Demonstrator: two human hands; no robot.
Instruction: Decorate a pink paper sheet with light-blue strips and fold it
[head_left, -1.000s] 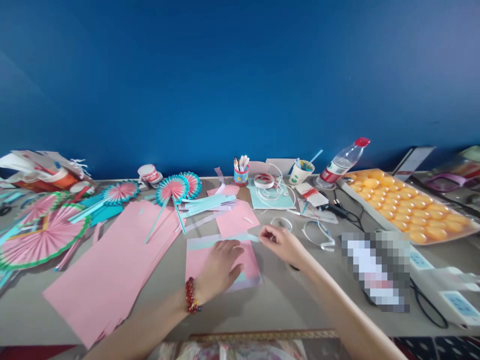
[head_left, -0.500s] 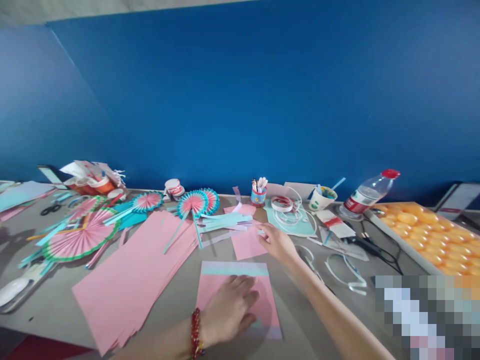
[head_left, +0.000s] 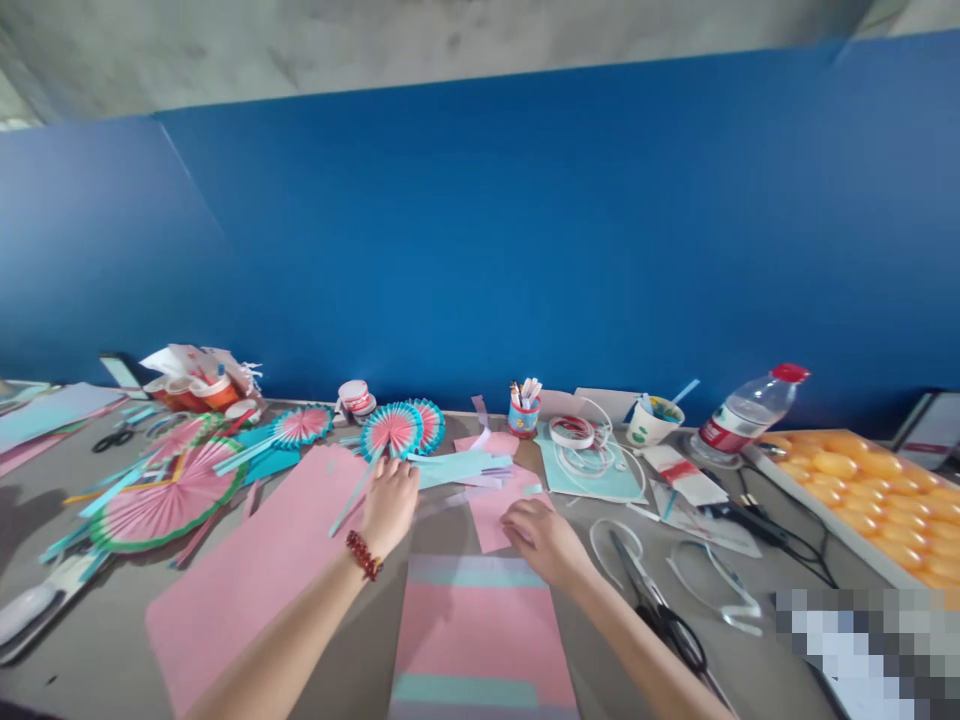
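A blue panel (head_left: 480, 250) backs the work area; a grey table (head_left: 345, 655) carries all materials.

Pink paper stack (head_left: 262, 560): lies flat at the left, partly beneath the left forearm. Probable fault: a dragging forearm could fan the sheets out of register.

Striped pink sheet (head_left: 480, 630): lies in front of the torso, pale bands across its far and near ends; the near edge leaves the view. No hand is seen pressing it. Probable fault: a brush from the right wrist could skew it.

Scissors (head_left: 654, 592): lie beside the right forearm. Probable fault: a sideways arm sweep could push them or snag a sleeveless forearm on the blades.

Small pink sheet (head_left: 491, 515): lies beyond the striped sheet, partly under loose strips.

Blue-rimmed paper fan (head_left: 391, 430): lies just beyond the left fingers. Probable fault: downward pressure could crush the pleats.

Left hand (head_left: 390, 505): palm down by the strips' left ends; grip cannot be determined.

Right hand (head_left: 546, 543): fingers curled at the small sheet's edge; grip cannot be determined.

Paper strips (head_left: 457, 468): overlap loosely between both hands. Probable fault: pulling one could scatter the others.
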